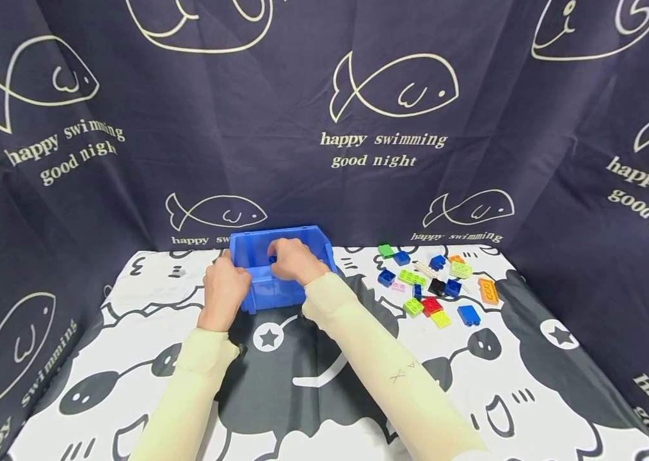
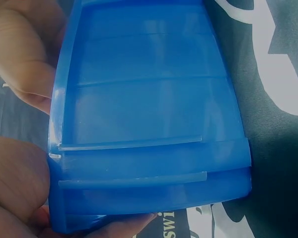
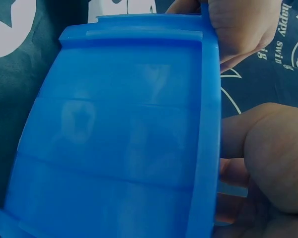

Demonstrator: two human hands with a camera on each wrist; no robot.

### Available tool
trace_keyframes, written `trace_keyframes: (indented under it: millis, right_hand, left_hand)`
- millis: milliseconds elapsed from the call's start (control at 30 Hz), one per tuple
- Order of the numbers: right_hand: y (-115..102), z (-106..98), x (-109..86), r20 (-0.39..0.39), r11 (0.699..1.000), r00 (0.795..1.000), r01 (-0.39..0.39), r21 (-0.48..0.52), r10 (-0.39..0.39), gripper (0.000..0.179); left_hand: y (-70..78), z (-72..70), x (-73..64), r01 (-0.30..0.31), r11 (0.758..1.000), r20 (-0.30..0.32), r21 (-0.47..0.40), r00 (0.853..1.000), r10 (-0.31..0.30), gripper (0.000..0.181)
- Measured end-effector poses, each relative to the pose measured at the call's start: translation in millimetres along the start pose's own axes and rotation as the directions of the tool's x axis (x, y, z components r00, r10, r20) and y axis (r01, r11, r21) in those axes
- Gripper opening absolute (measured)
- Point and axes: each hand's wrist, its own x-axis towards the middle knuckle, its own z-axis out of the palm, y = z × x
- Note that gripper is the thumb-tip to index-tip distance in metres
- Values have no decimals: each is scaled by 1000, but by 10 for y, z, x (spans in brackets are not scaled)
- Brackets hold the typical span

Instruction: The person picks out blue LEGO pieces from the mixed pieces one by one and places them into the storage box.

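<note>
A blue plastic storage bin [image 1: 275, 293] stands at the back of the table, left of the middle, its open side facing me. My left hand [image 1: 225, 285] grips its left wall; the left wrist view has the thumb side of that hand [image 2: 17, 183] at the rim and a finger along the outside. Over the front wall reaches my right hand [image 1: 296, 259], fingers bent down into the bin. In the right wrist view the bin wall partly hides the fingers of this hand [image 3: 278, 158], and I cannot tell whether they hold anything.
Several loose toy building bricks lie on the right of the table, among them a lime brick [image 1: 413, 277], a red brick [image 1: 431, 306], a blue brick [image 1: 468, 315] and an orange piece [image 1: 488, 291]. A dark printed curtain [image 1: 290, 115] hangs close behind the bin.
</note>
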Motion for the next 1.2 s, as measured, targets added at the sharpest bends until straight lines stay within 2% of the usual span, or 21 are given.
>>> trace_keyframes:
  millis: [267, 533, 700, 1033, 1200]
  right_hand:
    - [-4, 26, 30, -11, 1000, 1000, -3, -15, 3, 39]
    - [-36, -30, 2, -29, 1000, 1000, 6, -4, -6, 38]
    - [-42, -90, -38, -45, 1000, 999, 28, -6, -29, 37]
    - [37, -251, -146, -124, 996, 988, 90, -13, -91, 38]
    - [136, -367, -237, -183, 991, 974, 129, -28, -132, 36]
  left_hand:
    - [-5, -7, -5, -1, 1000, 4, 4, 1000, 1, 48]
    - [2, -22, -2, 7, 1000, 10, 4, 1000, -7, 38]
    - [-2, -20, 3, 11, 1000, 17, 4, 1000, -11, 40]
    - [-5, -9, -7, 16, 1000, 15, -2, 1000, -16, 34]
    - [-3, -9, -3, 16, 1000, -1, -8, 1000, -16, 42]
